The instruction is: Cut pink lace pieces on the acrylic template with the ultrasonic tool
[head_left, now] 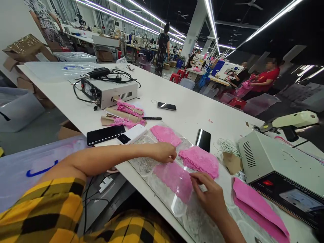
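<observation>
1. Two hands work on one lace piece point(174, 179). The left hand point(164, 152), fingertips drawn together, nips its upper corner. The right hand point(210, 195) pinches its right edge between thumb and forefinger.
2. The lace piece is pink, openwork and roughly rectangular. It lies flat on a clear glossy sheet point(162, 194) near the counter's front edge (the glare hides whether film also covers it).
3. Two similar pieces are close by: a scalloped piece point(199, 161) just right of the left hand and a far piece point(165, 135) beyond it.
4. Smooth folded pink fabric point(255, 206) lies at right, beside a grey metal control box point(273, 165) with a vented side.
5. The counter point(187, 114) is long, white and matte. It carries a black phone point(105, 134), a white power bank point(133, 134) and cardboard cards wound with pink trim point(126, 114). The room is a workshop hall under ceiling strip lights, with other people well apart.
6. The control box's front panel is cut off by the frame, and the writing on its display is too small to read.
</observation>
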Tool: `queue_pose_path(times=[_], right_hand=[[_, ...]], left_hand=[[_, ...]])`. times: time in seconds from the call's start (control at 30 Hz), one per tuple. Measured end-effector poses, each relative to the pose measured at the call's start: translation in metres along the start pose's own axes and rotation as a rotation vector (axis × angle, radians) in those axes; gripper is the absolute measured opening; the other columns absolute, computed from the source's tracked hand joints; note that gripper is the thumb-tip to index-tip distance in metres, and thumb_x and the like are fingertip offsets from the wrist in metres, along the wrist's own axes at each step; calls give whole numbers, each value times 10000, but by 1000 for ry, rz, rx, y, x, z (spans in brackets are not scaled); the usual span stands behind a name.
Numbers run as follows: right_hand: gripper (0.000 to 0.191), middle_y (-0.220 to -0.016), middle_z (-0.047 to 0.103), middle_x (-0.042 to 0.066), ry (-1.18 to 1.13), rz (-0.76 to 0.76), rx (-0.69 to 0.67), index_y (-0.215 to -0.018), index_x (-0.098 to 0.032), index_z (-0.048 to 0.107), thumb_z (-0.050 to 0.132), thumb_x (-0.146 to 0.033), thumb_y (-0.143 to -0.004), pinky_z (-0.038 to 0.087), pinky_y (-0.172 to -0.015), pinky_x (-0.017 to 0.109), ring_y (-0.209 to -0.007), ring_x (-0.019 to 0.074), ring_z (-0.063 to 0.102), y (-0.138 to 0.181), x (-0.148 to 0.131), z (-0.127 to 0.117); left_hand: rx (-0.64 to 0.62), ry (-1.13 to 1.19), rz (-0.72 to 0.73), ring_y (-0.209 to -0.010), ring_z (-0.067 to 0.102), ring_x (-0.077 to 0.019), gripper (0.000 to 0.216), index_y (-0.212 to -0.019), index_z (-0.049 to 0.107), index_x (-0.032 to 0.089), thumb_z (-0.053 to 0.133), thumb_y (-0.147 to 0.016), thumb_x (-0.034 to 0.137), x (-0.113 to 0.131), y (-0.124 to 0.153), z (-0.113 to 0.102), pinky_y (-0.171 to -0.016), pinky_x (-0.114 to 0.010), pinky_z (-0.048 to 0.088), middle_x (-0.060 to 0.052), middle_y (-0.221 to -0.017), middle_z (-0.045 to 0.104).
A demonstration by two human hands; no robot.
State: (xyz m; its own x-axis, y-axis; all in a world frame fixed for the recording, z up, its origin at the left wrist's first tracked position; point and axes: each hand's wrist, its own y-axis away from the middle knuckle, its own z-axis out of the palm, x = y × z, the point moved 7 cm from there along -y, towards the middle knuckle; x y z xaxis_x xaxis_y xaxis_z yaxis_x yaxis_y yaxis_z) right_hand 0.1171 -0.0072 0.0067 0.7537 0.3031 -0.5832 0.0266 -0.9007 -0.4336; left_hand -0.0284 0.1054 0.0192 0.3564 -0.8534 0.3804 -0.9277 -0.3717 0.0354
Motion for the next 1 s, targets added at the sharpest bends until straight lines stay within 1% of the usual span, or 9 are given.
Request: queue_pose_path(times=[0.07,0.13,0.23,0.3,0.4,0.6,0.7,0.9,1.0], right_hand=[[254,-823,701,57,21,75,49,-891,-208,702,551,-410,-860,535,-617,282,-658,153,632,-21,20,-4],[327,-783,693,68,35,135,79,-903,-184,696,543,-466,-839,528,-589,298,-621,162,617,-36,38,-4],[413,-767,684,73,39,201,89,-907,-173,695,541,-542,-804,522,-578,312,-590,164,593,-45,55,2],[436,-802,688,85,31,224,88,-901,-173,694,541,-565,-790,527,-609,326,-625,174,605,-44,59,5],[430,-823,690,90,10,247,83,-897,-176,696,536,-559,-787,526,-634,334,-660,183,613,-40,62,8],[398,-814,696,85,-15,265,91,-892,-180,706,532,-524,-796,515,-635,326,-632,172,590,-39,64,9],[388,-826,699,87,-14,261,97,-889,-180,708,528,-513,-805,518,-652,327,-655,176,601,-39,63,9],[346,-845,701,79,-4,251,79,-915,-180,705,549,-472,-815,523,-670,331,-678,176,606,-38,63,11],[344,-847,698,78,5,245,75,-921,-177,703,546,-464,-818,521,-669,334,-677,175,605,-38,63,12]], left_hand=[[67,-23,-40,-970,623,-204,120,-953,700,182,615,-871,205,2,-21,-3,-808,-274,470,-69,-1059,664],[97,-40,-56,-1029,613,-211,158,-1019,678,178,613,-888,237,4,-41,-3,-856,-285,475,-79,-1115,646],[80,-60,-51,-1010,620,-202,142,-998,670,165,620,-899,254,7,-62,3,-866,-305,499,-76,-1092,648],[55,-75,-44,-992,624,-192,150,-998,658,150,611,-923,271,8,-68,8,-872,-345,519,-70,-1076,648],[39,-95,-43,-996,626,-186,210,-1078,628,142,578,-958,307,6,-72,14,-880,-396,539,-74,-1117,637],[39,-120,-28,-1010,626,-193,259,-1150,606,152,569,-965,328,1,-75,15,-880,-401,546,-85,-1162,622],[45,-117,-3,-1005,629,-191,242,-1126,615,147,570,-964,321,0,-74,12,-883,-401,544,-81,-1143,630],[58,-93,20,-1004,626,-193,168,-1005,644,125,623,-924,270,-4,-64,11,-898,-405,532,-72,-1085,647],[63,-81,3,-998,629,-188,176,-1029,638,130,594,-947,279,-8,-63,15,-884,-397,539,-69,-1089,645]])
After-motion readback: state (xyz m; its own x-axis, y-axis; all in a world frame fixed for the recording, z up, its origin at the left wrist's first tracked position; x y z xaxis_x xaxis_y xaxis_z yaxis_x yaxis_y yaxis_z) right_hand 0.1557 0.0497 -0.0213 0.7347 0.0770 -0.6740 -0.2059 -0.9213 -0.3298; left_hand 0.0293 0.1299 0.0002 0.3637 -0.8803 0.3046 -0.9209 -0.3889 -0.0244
